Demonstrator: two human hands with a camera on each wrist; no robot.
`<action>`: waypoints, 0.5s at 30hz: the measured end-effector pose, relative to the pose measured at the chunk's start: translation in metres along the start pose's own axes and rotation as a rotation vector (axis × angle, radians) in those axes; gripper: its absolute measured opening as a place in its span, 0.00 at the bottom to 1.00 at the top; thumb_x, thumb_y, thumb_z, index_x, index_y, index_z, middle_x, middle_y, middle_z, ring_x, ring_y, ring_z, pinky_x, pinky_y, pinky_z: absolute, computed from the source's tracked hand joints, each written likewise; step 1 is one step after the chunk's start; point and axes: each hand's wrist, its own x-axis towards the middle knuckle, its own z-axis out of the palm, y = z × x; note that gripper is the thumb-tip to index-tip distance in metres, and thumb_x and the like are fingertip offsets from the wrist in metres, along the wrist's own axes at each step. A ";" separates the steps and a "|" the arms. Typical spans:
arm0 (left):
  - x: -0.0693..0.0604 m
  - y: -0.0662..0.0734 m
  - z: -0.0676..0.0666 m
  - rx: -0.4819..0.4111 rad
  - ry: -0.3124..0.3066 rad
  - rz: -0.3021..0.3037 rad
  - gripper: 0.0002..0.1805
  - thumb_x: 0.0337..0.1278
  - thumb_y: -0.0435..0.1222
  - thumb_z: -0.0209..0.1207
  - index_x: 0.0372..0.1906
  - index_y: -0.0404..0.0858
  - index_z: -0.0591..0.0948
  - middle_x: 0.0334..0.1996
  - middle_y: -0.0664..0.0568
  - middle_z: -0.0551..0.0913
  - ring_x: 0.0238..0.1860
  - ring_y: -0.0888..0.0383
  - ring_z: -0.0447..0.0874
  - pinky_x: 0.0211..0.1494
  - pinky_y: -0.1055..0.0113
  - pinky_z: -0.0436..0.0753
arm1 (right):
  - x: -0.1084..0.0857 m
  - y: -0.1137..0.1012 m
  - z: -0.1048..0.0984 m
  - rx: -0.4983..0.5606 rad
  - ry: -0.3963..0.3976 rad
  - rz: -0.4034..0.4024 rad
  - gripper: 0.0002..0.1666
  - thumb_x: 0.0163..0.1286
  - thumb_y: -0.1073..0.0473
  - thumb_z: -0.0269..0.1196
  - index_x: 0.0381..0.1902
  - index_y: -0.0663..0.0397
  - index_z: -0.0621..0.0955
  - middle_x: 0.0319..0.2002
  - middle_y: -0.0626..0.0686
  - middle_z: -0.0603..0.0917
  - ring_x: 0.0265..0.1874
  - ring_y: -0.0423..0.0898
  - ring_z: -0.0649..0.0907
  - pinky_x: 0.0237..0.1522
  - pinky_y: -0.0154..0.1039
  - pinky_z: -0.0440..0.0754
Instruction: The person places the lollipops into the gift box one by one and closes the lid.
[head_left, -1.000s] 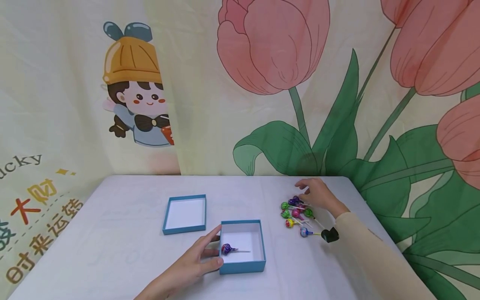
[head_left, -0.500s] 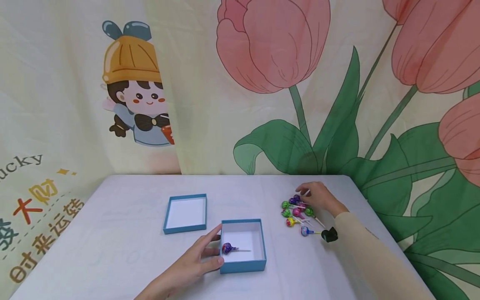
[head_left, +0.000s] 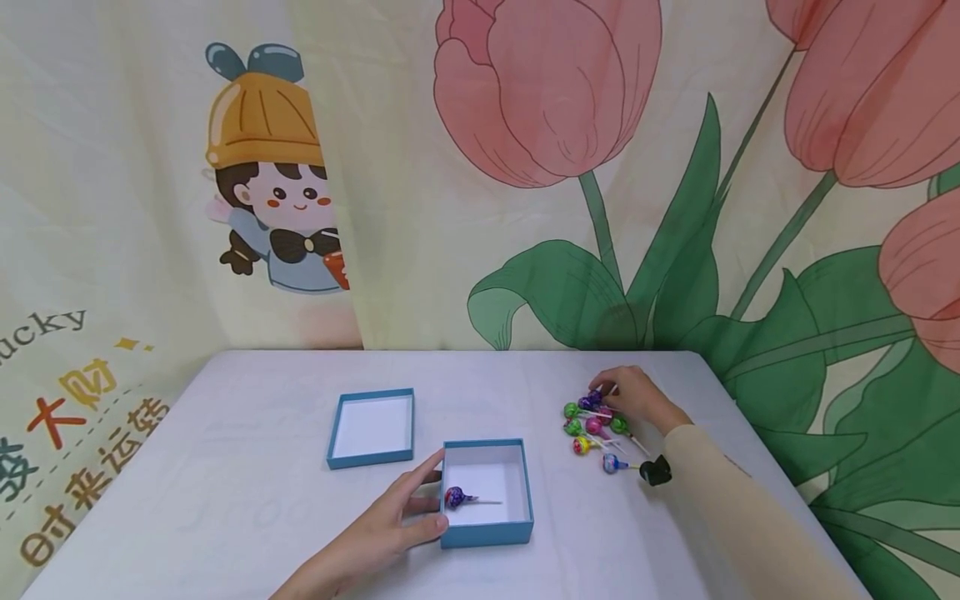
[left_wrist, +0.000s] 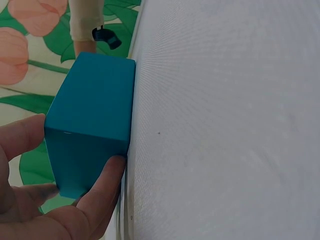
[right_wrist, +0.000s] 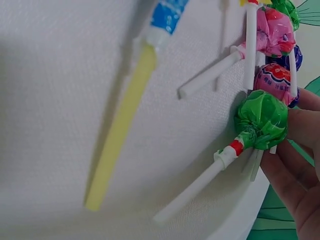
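Evidently the left hand (head_left: 393, 517) is there to steady the open blue box (head_left: 487, 535): its fingers lie spread and nearly straight against the left wall, thumb at the near corner, touching rather than wrapped round it. That leaves the top unobstructed, with one purple lollipop (head_left: 454, 497) lying inside along the left, its stick pointing right. Beyond the box and to its left, the shallow lid (head_left: 369, 460) rests with its hollow up, presumably set aside to keep the opening free. Well to the right on the desk (head_left: 240, 483), the loose lollipops (head_left: 595, 427) lie bunched, probably for easy reach. At the bunch's far side the right hand (head_left: 636, 396) has its fingers partly bent down by the dark purple heads; a green lollipop (right_wrist: 262, 120) hides the fingertips in the right wrist view, so I cannot tell whether it has hold of one.
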 end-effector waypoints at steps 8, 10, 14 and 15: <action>-0.001 0.000 0.001 -0.010 0.009 0.028 0.49 0.72 0.48 0.67 0.88 0.52 0.52 0.80 0.34 0.59 0.71 0.35 0.72 0.64 0.35 0.80 | -0.003 -0.004 -0.004 -0.024 0.071 -0.042 0.14 0.75 0.70 0.66 0.54 0.54 0.88 0.45 0.53 0.90 0.44 0.50 0.87 0.53 0.50 0.88; -0.002 0.001 0.001 -0.010 0.005 0.037 0.49 0.72 0.47 0.67 0.88 0.52 0.52 0.80 0.34 0.59 0.71 0.34 0.72 0.65 0.35 0.80 | -0.004 -0.008 -0.007 -0.025 0.101 -0.064 0.14 0.75 0.70 0.66 0.54 0.54 0.89 0.44 0.53 0.90 0.43 0.50 0.87 0.52 0.50 0.89; -0.002 0.000 0.001 -0.009 0.007 0.036 0.49 0.72 0.47 0.67 0.88 0.51 0.52 0.80 0.34 0.59 0.71 0.34 0.72 0.65 0.35 0.80 | -0.005 -0.020 -0.015 -0.019 0.152 -0.108 0.14 0.73 0.70 0.68 0.53 0.55 0.89 0.43 0.53 0.91 0.43 0.51 0.88 0.52 0.49 0.90; -0.002 0.000 0.001 -0.011 0.006 0.032 0.49 0.73 0.47 0.67 0.88 0.51 0.52 0.80 0.34 0.59 0.72 0.34 0.72 0.65 0.35 0.80 | -0.005 -0.024 -0.018 -0.018 0.164 -0.124 0.14 0.72 0.71 0.69 0.53 0.55 0.89 0.43 0.53 0.91 0.42 0.51 0.88 0.51 0.49 0.90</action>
